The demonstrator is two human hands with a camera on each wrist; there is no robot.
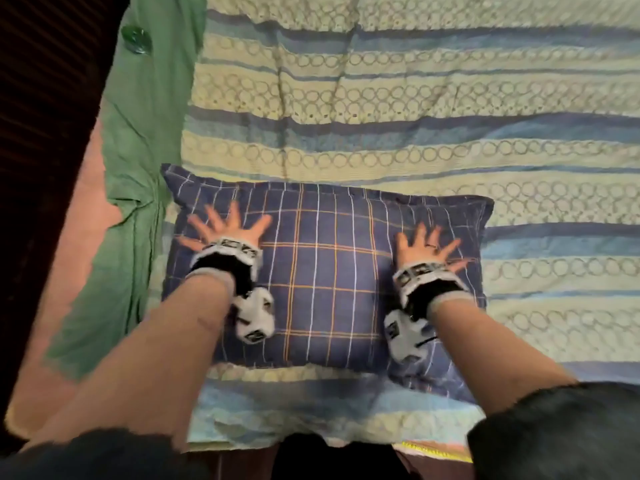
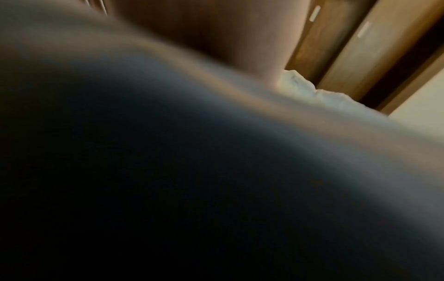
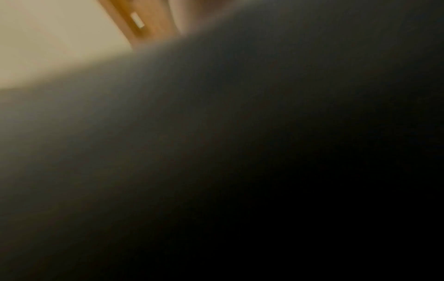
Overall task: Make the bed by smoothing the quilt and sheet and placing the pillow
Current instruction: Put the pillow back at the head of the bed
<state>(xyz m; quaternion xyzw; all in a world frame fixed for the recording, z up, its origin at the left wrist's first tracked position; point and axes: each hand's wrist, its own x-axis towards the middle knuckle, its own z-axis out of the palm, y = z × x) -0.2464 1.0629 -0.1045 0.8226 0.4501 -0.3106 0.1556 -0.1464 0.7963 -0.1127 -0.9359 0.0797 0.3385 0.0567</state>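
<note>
A dark blue checked pillow [image 1: 325, 271] lies flat on the striped blue and cream quilt [image 1: 415, 116] at the near end of the bed. My left hand [image 1: 225, 225] lies spread, palm down, on the pillow's left part. On its right part my right hand [image 1: 427, 247] rests the same way, fingers straight and splayed. Neither hand holds anything. Both wrist views are dark and blurred, filled by the pillow fabric pressed close to the cameras.
A green sheet [image 1: 138, 133] hangs rumpled over the bed's left side, with a round green object [image 1: 136, 40] on it near the top. Pink floor [image 1: 69, 271] shows beside it. Wooden doors [image 2: 360, 47] stand in the background.
</note>
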